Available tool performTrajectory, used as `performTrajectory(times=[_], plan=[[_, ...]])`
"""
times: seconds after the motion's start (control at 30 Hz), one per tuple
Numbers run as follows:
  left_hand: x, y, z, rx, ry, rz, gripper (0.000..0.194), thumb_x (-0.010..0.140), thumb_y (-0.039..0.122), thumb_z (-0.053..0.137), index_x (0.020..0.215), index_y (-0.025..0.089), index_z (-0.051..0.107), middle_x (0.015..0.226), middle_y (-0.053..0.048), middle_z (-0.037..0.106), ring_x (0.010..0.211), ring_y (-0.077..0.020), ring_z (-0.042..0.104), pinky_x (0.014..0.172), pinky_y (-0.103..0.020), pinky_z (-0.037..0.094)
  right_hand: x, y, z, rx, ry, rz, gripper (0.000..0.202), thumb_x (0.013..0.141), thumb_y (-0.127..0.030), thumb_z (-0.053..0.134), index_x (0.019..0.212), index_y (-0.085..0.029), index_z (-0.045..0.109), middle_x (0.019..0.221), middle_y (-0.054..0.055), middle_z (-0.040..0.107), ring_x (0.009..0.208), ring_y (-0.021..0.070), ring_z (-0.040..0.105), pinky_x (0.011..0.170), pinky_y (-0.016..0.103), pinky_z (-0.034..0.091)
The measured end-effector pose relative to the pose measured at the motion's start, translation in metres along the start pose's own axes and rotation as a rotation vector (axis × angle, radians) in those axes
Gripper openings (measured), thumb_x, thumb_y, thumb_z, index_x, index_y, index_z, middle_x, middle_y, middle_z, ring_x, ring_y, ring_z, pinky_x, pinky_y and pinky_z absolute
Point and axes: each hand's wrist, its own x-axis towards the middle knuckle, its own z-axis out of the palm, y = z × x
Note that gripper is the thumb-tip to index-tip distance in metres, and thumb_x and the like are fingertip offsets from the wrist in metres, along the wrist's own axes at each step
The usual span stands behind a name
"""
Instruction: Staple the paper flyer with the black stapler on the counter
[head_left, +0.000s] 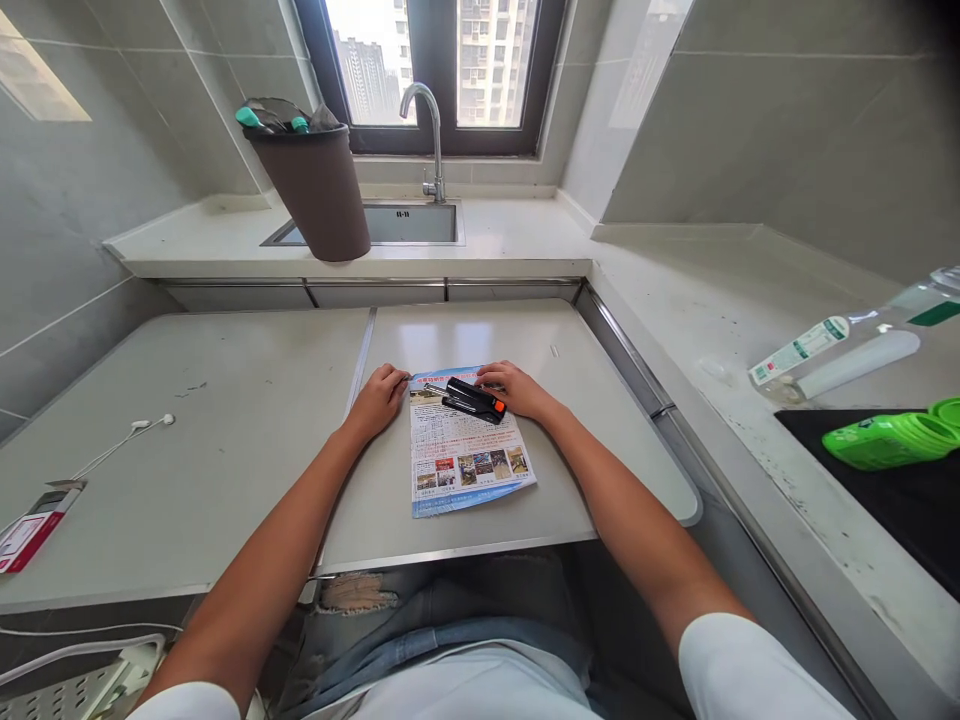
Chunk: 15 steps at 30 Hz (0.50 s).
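A printed paper flyer with small photos and blue edges lies on the table in front of me. My left hand is at its upper left corner, fingertips bent and closed on the edge. On the upper right side, my right hand has its fingers curled at the paper's edge, its thumb partly hidden. Across the top of the flyer rests a black lighter-like tool with an orange button and a thin metal rod, close to my right fingertips; I cannot tell whether they touch it.
White earphones and a red-white box lie on the left of the table. A brown bin stands before the sink and faucet. On the right counter are a clear bottle and a green container.
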Motion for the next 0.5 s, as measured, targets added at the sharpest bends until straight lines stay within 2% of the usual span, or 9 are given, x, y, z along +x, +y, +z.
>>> performTrajectory(times=[0.17,0.23,0.3,0.4,0.5], plan=[[-0.004,0.02,-0.004,-0.168,0.026,-0.073,0.028,0.109,0.035,0.037,0.11,0.022,0.062,0.093,-0.005,0.069,0.086,-0.0214,0.065,0.085,-0.036,0.052,0.003,-0.013,-0.004,0.004,0.097,0.035,0.025,0.104,-0.036,0.06,0.111,-0.026,0.08,0.118,0.01,0.077,0.111,0.0283,0.067,0.101,0.046,0.052],[-0.004,0.029,-0.002,-0.192,0.05,-0.069,0.027,0.109,0.035,0.036,0.11,0.022,0.059,0.095,-0.005,0.069,0.087,-0.0214,0.064,0.085,-0.036,0.052,0.003,-0.021,-0.011,0.074,0.146,0.05,0.028,0.105,-0.042,0.058,0.11,-0.025,0.08,0.108,0.009,0.078,0.101,0.026,0.068,0.095,0.042,0.054],[-0.004,0.036,0.002,-0.207,0.036,-0.049,0.026,0.11,0.038,0.036,0.108,0.022,0.056,0.098,-0.006,0.067,0.09,-0.0218,0.063,0.086,-0.036,0.051,0.002,-0.028,-0.016,0.166,0.105,0.023,0.034,0.105,-0.05,0.058,0.114,-0.024,0.078,0.105,0.008,0.077,0.095,0.0236,0.068,0.09,0.038,0.055],[-0.005,0.042,0.008,-0.219,-0.032,0.0,0.028,0.111,0.042,0.034,0.106,0.023,0.055,0.099,-0.006,0.065,0.092,-0.0218,0.062,0.086,-0.036,0.052,0.001,-0.039,-0.015,0.205,-0.025,-0.047,0.05,0.096,-0.055,0.07,0.134,-0.023,0.07,0.123,0.009,0.075,0.106,0.0247,0.069,0.095,0.037,0.055],[-0.006,0.042,0.01,-0.184,-0.048,0.072,0.03,0.112,0.038,0.034,0.11,0.022,0.059,0.105,-0.008,0.065,0.096,-0.0224,0.062,0.09,-0.038,0.052,0.001,-0.044,-0.006,0.148,-0.036,-0.036,0.059,0.093,-0.047,0.074,0.145,-0.024,0.061,0.135,0.01,0.071,0.119,0.027,0.068,0.101,0.038,0.054]])
